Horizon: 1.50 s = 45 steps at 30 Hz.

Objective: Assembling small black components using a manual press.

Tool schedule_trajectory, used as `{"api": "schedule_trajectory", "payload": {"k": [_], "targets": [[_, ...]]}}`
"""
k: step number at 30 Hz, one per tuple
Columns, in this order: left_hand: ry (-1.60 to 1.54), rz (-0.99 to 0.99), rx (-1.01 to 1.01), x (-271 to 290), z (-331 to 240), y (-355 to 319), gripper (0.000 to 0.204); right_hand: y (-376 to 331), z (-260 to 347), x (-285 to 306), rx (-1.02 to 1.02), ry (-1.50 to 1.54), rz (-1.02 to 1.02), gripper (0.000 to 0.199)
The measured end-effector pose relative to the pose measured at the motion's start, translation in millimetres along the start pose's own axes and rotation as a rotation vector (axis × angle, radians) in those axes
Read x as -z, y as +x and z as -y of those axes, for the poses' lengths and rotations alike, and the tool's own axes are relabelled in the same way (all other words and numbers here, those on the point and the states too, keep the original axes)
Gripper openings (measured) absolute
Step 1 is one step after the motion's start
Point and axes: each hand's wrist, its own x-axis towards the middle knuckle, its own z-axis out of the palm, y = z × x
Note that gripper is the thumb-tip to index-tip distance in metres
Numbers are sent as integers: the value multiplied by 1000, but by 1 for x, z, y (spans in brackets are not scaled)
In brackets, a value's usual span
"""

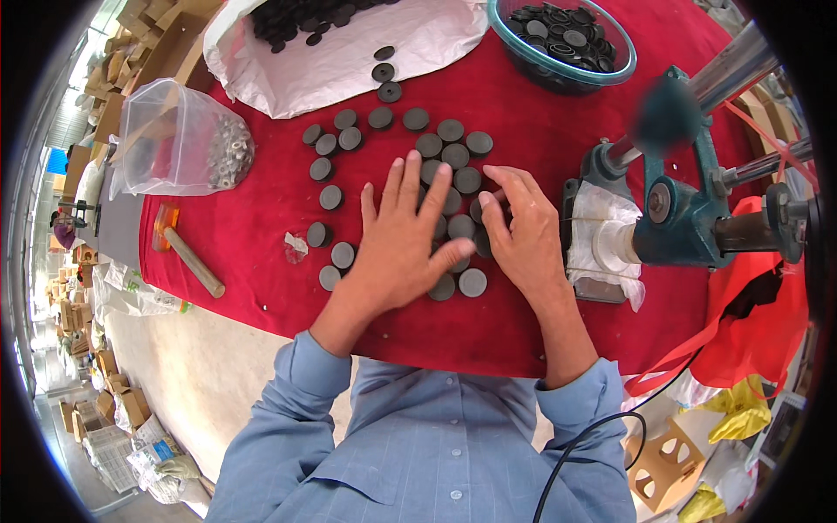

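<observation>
1. While your left hand lies flat, fingers spread and gripping nothing, it covers flat round dark grey discs scattered on the red cloth-covered table.
2. Your right hand rests open beside it, fingertips touching discs.
3. Just right stands a blue-green metal hand press.
</observation>
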Motion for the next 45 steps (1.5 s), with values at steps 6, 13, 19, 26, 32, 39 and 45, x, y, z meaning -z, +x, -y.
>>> {"api": "schedule_trajectory", "payload": {"k": [6,13,19,26,32,39,45], "targets": [[55,108,-104,4,-24,-28,77,1,-3,-1,11,-43,-12,29],[14,141,-101,32,10,-54,62,1,1,0,-20,-61,-68,29],[71,-43,77,27,43,-62,53,0,1,1,-47,-62,-71,30],[-148,-248,-18,19,27,-69,52,1,4,4,-38,-59,-79,30],[-165,-148,-112,12,-7,-67,53,2,3,4,-50,-15,-29,32],[-199,-117,-101,12,-13,-73,58,8,1,8,106,69,-119,38],[-203,-138,-108,9,-19,-79,56,5,9,8,27,103,-115,34]]}}
